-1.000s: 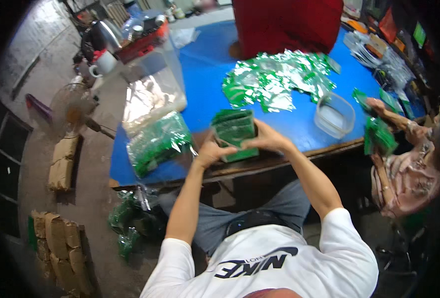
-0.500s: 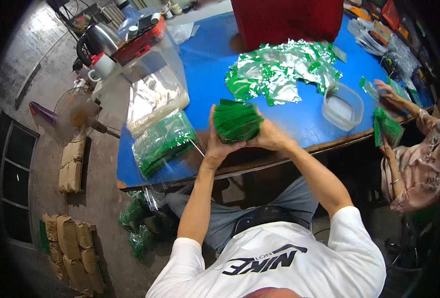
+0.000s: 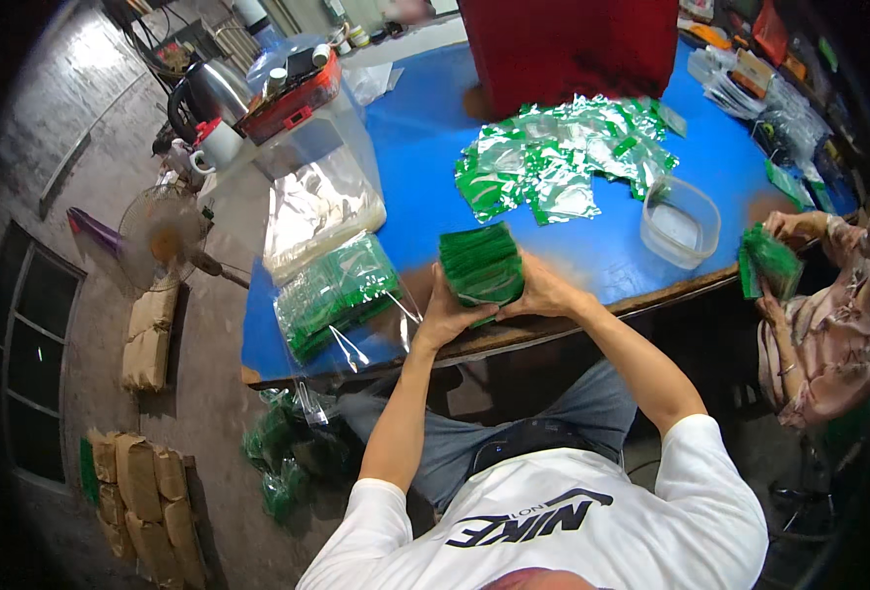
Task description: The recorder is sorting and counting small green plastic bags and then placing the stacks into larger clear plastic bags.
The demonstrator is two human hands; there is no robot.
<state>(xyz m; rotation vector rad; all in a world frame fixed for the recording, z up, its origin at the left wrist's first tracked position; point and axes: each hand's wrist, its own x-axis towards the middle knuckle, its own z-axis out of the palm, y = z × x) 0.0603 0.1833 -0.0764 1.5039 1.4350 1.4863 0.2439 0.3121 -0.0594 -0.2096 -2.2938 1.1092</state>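
Between my two hands is a thick stack of green packets [image 3: 480, 264], edges facing up, near the table's front edge. My left hand [image 3: 445, 310] is wrapped round its left side, and my right hand [image 3: 545, 287] presses its right side. To the left lies a clear bag of green packets [image 3: 337, 295], its loose plastic hanging over the table edge. Beyond my hands, a loose heap of shiny green and clear packets [image 3: 563, 157] spreads over the blue table [image 3: 410, 128]. A clear plastic tub [image 3: 679, 224] stands to the right.
A red bin [image 3: 573, 49] stands behind the heap. At the right, a co-worker's hands [image 3: 787, 236] hold green packets. A clear box [image 3: 322, 211] with plastic bags, a kettle [image 3: 214, 93] and a mug [image 3: 219, 146] are at left. Brown paper parcels [image 3: 140, 482] lie on the floor.
The stack has turned and looks squarer between my hands, which still hold it. The co-worker's far hand has come back from the table to the packets in the other hand. The view shifted slightly.
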